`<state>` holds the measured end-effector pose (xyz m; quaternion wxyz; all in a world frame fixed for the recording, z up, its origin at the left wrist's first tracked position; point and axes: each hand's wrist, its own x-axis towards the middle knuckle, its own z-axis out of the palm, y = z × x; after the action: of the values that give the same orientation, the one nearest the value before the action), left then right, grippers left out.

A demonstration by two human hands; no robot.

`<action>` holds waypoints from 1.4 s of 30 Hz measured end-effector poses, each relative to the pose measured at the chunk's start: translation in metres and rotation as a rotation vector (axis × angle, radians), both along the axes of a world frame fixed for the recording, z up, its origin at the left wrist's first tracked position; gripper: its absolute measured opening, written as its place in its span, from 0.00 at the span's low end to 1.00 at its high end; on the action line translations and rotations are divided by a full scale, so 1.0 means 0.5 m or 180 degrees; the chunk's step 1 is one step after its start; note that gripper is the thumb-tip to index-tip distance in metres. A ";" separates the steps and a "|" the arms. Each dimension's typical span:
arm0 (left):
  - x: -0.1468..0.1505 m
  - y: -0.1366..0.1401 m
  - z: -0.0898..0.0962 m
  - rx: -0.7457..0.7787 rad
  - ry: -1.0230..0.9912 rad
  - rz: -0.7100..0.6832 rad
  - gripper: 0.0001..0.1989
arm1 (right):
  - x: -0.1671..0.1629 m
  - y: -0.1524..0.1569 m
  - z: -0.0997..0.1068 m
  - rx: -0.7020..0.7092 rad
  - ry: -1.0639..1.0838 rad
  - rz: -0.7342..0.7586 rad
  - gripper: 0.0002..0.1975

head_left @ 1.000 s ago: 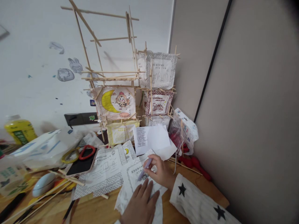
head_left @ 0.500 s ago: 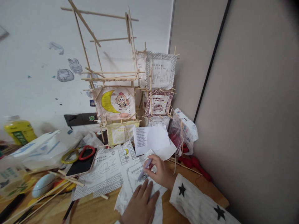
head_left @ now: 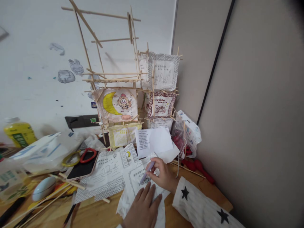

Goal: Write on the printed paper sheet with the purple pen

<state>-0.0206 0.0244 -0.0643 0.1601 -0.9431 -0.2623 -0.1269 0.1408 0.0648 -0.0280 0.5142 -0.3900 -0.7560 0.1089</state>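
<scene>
My right hand (head_left: pixel 162 174) grips a lilac pen (head_left: pixel 146 172), its tip down on a sheet of thin white paper (head_left: pixel 133 179) with writing, a small dark drawing and a patterned border. Flat on the lower part of that sheet lies my left hand (head_left: pixel 143 207), fingers stretched out, just below the pen tip. A second drawn sheet (head_left: pixel 108 172) with a boat and a criss-cross border lies to the left. Between the two is a narrow strip with a yellow moon (head_left: pixel 128 154). Behind my right hand, a white page of handwriting (head_left: pixel 154 142) leans up.
A stick frame (head_left: pixel 114 79) with decorated paper panels stands against the wall. On the left are red-handled scissors (head_left: pixel 88 155) on a phone (head_left: pixel 80 169), a plastic package (head_left: pixel 49 152), a yellow bottle (head_left: pixel 20 133), a pale blue egg-shaped object (head_left: pixel 44 188) and loose sticks. A clear bag (head_left: pixel 187 133) stands right.
</scene>
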 end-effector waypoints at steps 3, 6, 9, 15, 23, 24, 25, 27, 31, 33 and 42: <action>-0.002 0.001 -0.004 0.0016 -0.0055 -0.0025 0.27 | -0.001 -0.001 0.004 -0.0087 -0.0028 0.0004 0.21; -0.001 0.000 -0.006 -0.0028 -0.0011 0.0002 0.27 | -0.002 -0.002 0.007 -0.0135 -0.0121 -0.0020 0.21; 0.000 -0.001 -0.005 -0.0075 0.0060 0.0056 0.28 | 0.000 -0.001 0.004 -0.0029 -0.0138 -0.0019 0.21; -0.001 -0.002 0.005 -0.0107 0.0029 -0.0007 0.28 | 0.001 -0.001 0.002 0.0048 -0.0154 -0.0075 0.21; -0.003 0.000 -0.006 -0.0010 -0.0090 -0.0003 0.27 | 0.002 0.003 -0.003 0.0015 -0.0123 -0.0078 0.22; -0.003 0.000 -0.006 -0.0007 -0.0090 0.0014 0.27 | 0.002 0.003 -0.004 0.0019 -0.0123 -0.0102 0.22; -0.003 -0.001 -0.005 -0.0013 -0.0081 0.0018 0.27 | 0.002 0.002 -0.003 0.0011 -0.0128 -0.0118 0.22; -0.002 -0.002 0.000 -0.0044 -0.0039 0.0005 0.27 | 0.001 0.000 0.000 -0.0027 -0.0170 -0.0119 0.22; 0.001 -0.004 0.009 -0.0120 0.0074 0.0024 0.28 | -0.001 -0.006 0.009 0.0076 -0.0166 -0.0089 0.21; 0.001 -0.005 0.009 -0.0143 0.0069 0.0050 0.28 | -0.001 -0.005 0.008 0.0099 -0.0118 -0.0089 0.20; 0.002 -0.005 0.010 -0.0007 0.0085 0.0029 0.28 | 0.003 0.005 -0.007 0.0039 -0.0122 -0.0089 0.22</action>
<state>-0.0194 0.0221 -0.0594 0.1631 -0.9437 -0.2645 -0.1134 0.1422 0.0673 -0.0316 0.5035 -0.3994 -0.7609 0.0895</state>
